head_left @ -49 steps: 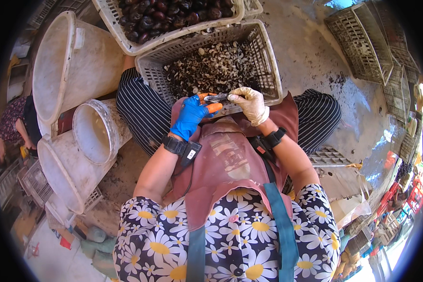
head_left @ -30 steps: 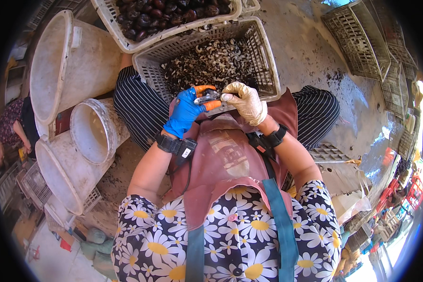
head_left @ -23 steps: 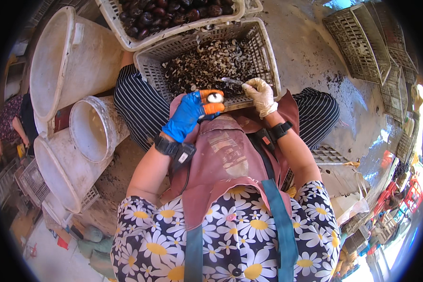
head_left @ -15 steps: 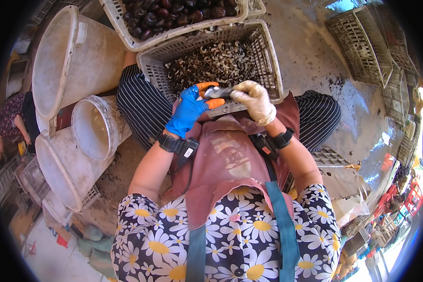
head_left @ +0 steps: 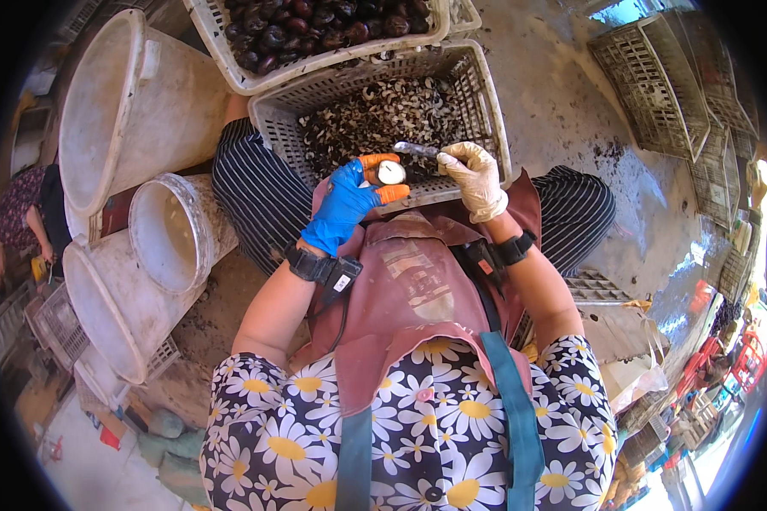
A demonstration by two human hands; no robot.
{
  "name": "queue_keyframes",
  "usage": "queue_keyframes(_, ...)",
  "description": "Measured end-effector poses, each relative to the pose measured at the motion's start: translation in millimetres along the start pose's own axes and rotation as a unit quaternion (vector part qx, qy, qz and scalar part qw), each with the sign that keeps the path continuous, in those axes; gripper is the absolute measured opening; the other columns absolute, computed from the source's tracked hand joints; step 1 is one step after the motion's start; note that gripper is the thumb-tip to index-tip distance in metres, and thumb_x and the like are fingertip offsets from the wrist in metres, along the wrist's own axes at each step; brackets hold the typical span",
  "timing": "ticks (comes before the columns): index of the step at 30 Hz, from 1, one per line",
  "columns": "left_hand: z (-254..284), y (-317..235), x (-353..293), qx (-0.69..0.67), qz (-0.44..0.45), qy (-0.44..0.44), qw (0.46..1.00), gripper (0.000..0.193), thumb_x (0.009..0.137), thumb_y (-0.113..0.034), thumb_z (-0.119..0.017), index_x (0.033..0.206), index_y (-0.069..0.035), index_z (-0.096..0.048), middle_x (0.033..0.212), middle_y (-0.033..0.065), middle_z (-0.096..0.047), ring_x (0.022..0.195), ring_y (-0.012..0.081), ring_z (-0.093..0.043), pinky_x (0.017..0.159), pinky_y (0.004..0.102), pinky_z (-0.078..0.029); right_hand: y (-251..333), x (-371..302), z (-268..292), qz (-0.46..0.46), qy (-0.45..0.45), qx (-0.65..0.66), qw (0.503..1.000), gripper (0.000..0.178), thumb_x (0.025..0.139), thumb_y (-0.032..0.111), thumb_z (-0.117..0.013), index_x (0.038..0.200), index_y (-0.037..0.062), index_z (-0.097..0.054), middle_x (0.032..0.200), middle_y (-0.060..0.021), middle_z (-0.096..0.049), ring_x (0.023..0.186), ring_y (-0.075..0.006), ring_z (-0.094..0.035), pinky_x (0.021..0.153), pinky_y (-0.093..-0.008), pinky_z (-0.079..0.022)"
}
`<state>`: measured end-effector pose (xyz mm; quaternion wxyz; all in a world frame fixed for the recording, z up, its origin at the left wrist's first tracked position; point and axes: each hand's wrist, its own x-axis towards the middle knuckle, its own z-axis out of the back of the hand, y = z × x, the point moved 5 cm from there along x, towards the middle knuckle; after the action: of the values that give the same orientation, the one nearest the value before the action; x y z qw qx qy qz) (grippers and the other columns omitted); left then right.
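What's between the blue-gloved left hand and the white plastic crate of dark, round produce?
In the head view, a slotted pale plastic basket of small scraps lies between left hand and crate.

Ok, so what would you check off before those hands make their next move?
1. Left hand gripping the white-faced round piece: ok.
2. Right hand gripping the slim tool: ok.
3. Tool apart from the piece: ok, a gap shows in this view.
4. Piece's underside clean: cannot tell, it is hidden.
5. Tool's edge sharp: cannot tell, too small.
6. Crate of scraps in front of the person: ok.
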<state>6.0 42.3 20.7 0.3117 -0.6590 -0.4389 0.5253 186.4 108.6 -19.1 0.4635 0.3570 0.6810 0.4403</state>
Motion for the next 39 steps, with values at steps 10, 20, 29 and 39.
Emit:
queue_keyframes(10, 9.3, -13.3, 3.4, 0.166, -0.039, 0.022, 0.985, 0.045, 0.07, -0.003, -0.072, 0.112, -0.002, -0.055, 0.093, 0.0021, -0.062, 0.083, 0.0086, -0.057, 0.075, 0.0219, -0.046, 51.6, -3.0, -4.1, 0.21, 0.032, -0.362, 0.908, 0.015, 0.07, 0.017, -0.071, 0.077, 0.0061, -0.063, 0.071, -0.0081, -0.06, 0.066, -0.0218, -0.057, 0.06, -0.0303, -0.045)
queue_keyframes(20, 2.2, 0.5, -2.7, 0.239, 0.097, 0.262, 0.93, 0.053, 0.063, -0.01, -0.078, 0.111, 0.001, -0.057, 0.097, 0.0055, -0.063, 0.086, 0.0097, -0.057, 0.078, 0.0237, -0.045, 60.6, 8.0, -25.4, 0.28, 0.307, -0.375, 0.828, 0.011, 0.072, 0.009, -0.069, 0.081, 0.0045, -0.063, 0.078, -0.0056, -0.062, 0.069, -0.0197, -0.057, 0.065, -0.0301, -0.046)
queue_keyframes(29, -1.6, 14.9, 6.3, -0.115, 0.108, 0.202, 0.966, 0.049, 0.078, -0.001, -0.061, 0.124, -0.004, -0.045, 0.11, 0.0083, -0.057, 0.097, 0.014, -0.056, 0.085, 0.0248, -0.045, -16.9, 13.7, -15.4, -0.044, 0.091, 0.002, 0.995, 0.016, 0.08, 0.01, -0.064, 0.089, -0.0022, -0.058, 0.077, -0.0046, -0.06, 0.068, -0.0087, -0.054, 0.065, -0.0224, -0.045)
queue_keyframes(39, -10.7, 28.0, 7.9, -0.317, 0.142, 0.02, 0.937, 0.031, 0.088, -0.003, -0.049, 0.118, 0.004, -0.046, 0.11, 0.017, -0.055, 0.104, 0.0248, -0.053, 0.093, 0.0301, -0.045, -17.3, 4.1, 17.3, 0.081, -0.069, -0.25, 0.962, 0.015, 0.074, 0.012, -0.069, 0.085, 0.0024, -0.064, 0.073, -0.0067, -0.061, 0.065, -0.0125, -0.056, 0.061, -0.0256, -0.046)
